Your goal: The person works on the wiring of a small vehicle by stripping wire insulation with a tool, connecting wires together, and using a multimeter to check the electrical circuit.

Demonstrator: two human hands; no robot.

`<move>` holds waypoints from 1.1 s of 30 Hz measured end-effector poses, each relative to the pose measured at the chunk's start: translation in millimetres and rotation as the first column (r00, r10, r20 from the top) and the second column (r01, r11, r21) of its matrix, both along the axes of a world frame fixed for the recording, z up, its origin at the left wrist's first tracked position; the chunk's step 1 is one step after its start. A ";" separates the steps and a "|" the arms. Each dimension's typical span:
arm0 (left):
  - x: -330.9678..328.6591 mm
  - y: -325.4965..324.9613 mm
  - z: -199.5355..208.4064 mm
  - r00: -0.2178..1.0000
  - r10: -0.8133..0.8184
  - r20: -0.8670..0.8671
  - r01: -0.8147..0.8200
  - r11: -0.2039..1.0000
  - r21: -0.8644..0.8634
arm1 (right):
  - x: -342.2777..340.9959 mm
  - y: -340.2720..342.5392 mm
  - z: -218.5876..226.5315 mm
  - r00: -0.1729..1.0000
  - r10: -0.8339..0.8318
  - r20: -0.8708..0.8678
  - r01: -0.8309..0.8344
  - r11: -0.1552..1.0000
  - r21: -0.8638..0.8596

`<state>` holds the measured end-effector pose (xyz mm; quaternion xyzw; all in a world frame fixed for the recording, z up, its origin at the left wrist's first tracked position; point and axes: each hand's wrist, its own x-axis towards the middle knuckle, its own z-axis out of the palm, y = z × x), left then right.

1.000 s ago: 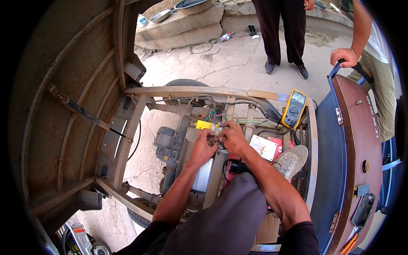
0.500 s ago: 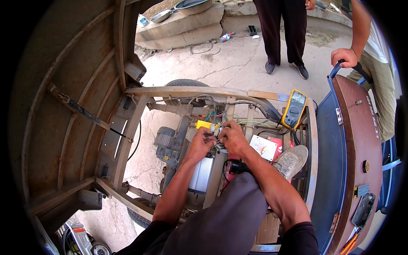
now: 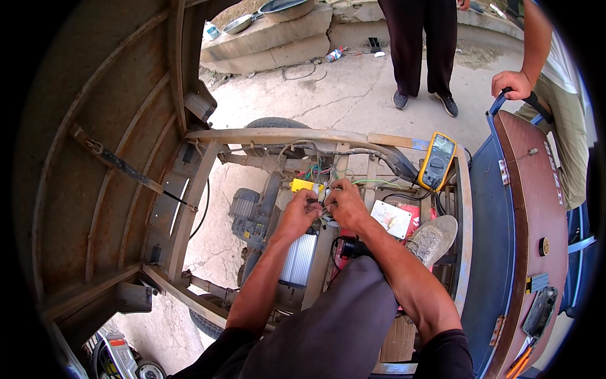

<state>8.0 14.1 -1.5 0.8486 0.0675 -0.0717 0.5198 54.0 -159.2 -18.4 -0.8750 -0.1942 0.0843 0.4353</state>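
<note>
Over the open metal frame of a vehicle, my two hands meet at a bundle of thin wires [image 3: 328, 219]. My left hand [image 3: 299, 213] is closed, pinching a small black piece that looks like a wire connector [image 3: 312, 201]. Right beside it, my right hand [image 3: 346, 204] has its fingers pinched on thin wires, whose ends the fingertips hide. Just beyond the left fingertips lies a yellow box [image 3: 305, 186], with coloured wires [image 3: 314, 171] behind it. A silver finned box [image 3: 299, 259] sits below my left wrist.
A yellow multimeter [image 3: 437, 162] leans at the frame's far right corner. My shoe [image 3: 432, 240] rests near a white plate [image 3: 391, 219]. A motor [image 3: 244, 211] lies left. One person [image 3: 421, 47] stands beyond; another's hand [image 3: 512, 84] grips the raised brown-and-blue panel [image 3: 527, 208].
My hands stay in nearly the same place, with only slight finger movement at the wires. The standing person's legs have shifted a little to the right.
</note>
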 end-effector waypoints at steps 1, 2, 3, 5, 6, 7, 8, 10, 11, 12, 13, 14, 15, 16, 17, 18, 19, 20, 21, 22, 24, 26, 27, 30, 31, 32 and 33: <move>-1.6 2.2 -2.6 1.000 -0.013 -0.004 0.013 0.997 -0.076 | 0.7 0.3 -1.9 1.000 -0.002 -0.001 0.002 1.000 -0.004; -2.2 4.6 -4.5 1.000 -0.027 -0.007 0.025 0.988 -0.152 | 1.1 0.5 -2.9 1.000 -0.004 -0.001 0.004 1.000 -0.009; -2.0 8.1 -5.3 1.000 -0.026 -0.007 0.024 0.988 -0.151 | 1.1 0.6 -2.9 1.000 -0.003 -0.001 0.003 1.000 -0.007; -1.6 14.0 -6.4 0.996 -0.069 -0.054 0.055 0.972 -0.228 | 1.0 0.8 -2.4 1.000 -0.003 -0.012 0.003 1.000 -0.008; -1.7 13.5 -5.1 0.996 -0.069 -0.055 0.055 0.972 -0.228 | 1.0 0.6 -1.8 1.000 -0.003 -0.012 0.003 1.000 -0.008; -2.2 12.9 -3.6 0.995 -0.080 -0.051 0.069 0.979 -0.193 | 0.9 0.3 -0.5 1.000 0.000 -0.016 0.000 1.000 -0.010; -2.7 12.2 -1.8 0.995 -0.092 -0.048 0.083 0.984 -0.157 | 0.8 0.0 0.3 1.000 0.002 -0.021 -0.003 1.000 -0.012; -4.1 6.1 8.5 0.995 -0.082 -0.051 0.077 0.993 -0.088 | 1.1 -0.9 0.0 1.000 0.001 -0.020 -0.002 1.000 -0.020; -4.2 4.0 11.0 0.996 -0.070 -0.054 0.069 0.997 -0.017 | 1.2 -1.6 -0.2 1.000 0.001 -0.021 -0.001 1.000 -0.027; -4.4 5.3 10.6 0.996 -0.068 -0.054 0.068 0.998 -0.015 | 0.9 -1.0 0.9 1.000 0.002 -0.020 -0.003 1.000 -0.025; -4.4 7.0 9.1 0.996 -0.084 -0.005 0.085 0.996 0.032 | 0.7 -0.6 2.0 1.000 0.009 -0.020 -0.009 1.000 -0.022; -4.6 8.1 8.5 0.994 -0.103 0.043 0.099 0.992 0.079 | 0.4 -0.1 2.7 1.000 0.015 -0.020 -0.015 1.000 -0.019; -4.6 7.4 8.4 0.994 -0.103 0.043 0.100 0.992 0.078 | 0.5 -0.7 2.4 1.000 0.014 -0.020 -0.015 1.000 -0.020; -4.6 6.3 8.7 0.994 -0.100 0.044 0.097 0.993 0.062 | 0.6 -1.2 1.8 1.000 0.012 -0.019 -0.012 1.000 -0.022; -4.6 5.2 8.5 0.994 -0.096 0.045 0.094 0.995 0.045 | 0.7 -1.6 1.3 1.000 0.010 -0.018 -0.010 1.000 -0.024; -5.0 4.7 7.0 0.994 -0.096 0.045 0.094 0.995 0.045 | 0.7 -1.1 1.4 1.000 0.010 -0.017 -0.011 1.000 -0.023; -5.4 4.3 4.0 0.993 -0.091 0.074 0.087 0.995 0.058 | 0.6 -0.5 1.6 1.000 0.008 -0.019 -0.009 1.000 -0.024; -5.7 4.2 2.7 0.991 -0.086 0.103 0.079 0.994 0.071 | 0.4 0.1 2.0 1.000 0.007 -0.021 -0.007 1.000 -0.025; -5.8 3.1 3.9 0.991 -0.086 0.102 0.080 0.994 0.069 | 0.5 -0.1 1.7 1.000 0.006 -0.022 -0.007 1.000 -0.026; -6.2 1.8 6.1 0.993 -0.079 0.092 0.070 0.993 0.093 | 0.6 -0.2 1.7 1.000 0.003 -0.031 -0.004 1.000 -0.026; -6.7 -1.0 9.9 0.994 -0.071 0.082 0.061 0.991 0.117 | 0.8 -0.7 0.5 0.999 -0.001 -0.039 0.000 1.000 -0.027; -6.5 -4.0 11.5 0.988 -0.029 0.151 0.019 0.998 0.066 | 1.6 -1.5 -2.1 1.000 -0.003 -0.024 0.003 1.000 -0.018; -6.7 -3.2 10.8 0.988 -0.028 0.151 0.018 0.998 0.067 | 1.2 -0.9 -1.8 1.000 -0.002 -0.024 0.002 1.000 -0.017; -6.5 -0.2 8.3 0.985 -0.015 0.171 -0.010 0.990 0.142 | 0.5 -0.2 -0.2 1.000 -0.006 -0.023 0.006 1.000 -0.001; -6.4 1.8 8.8 0.986 -0.056 0.155 0.028 0.984 0.178 | 0.6 -0.4 0.5 1.000 -0.002 -0.023 0.002 1.000 -0.005; -6.1 3.1 9.3 0.986 -0.096 0.137 0.065 0.975 0.214 | 0.7 -0.5 0.9 1.000 0.002 -0.024 -0.002 1.000 -0.009; -5.8 2.7 9.9 0.986 -0.097 0.137 0.066 0.975 0.213 | 0.7 -0.9 0.7 1.000 0.001 -0.024 -0.001 1.000 -0.010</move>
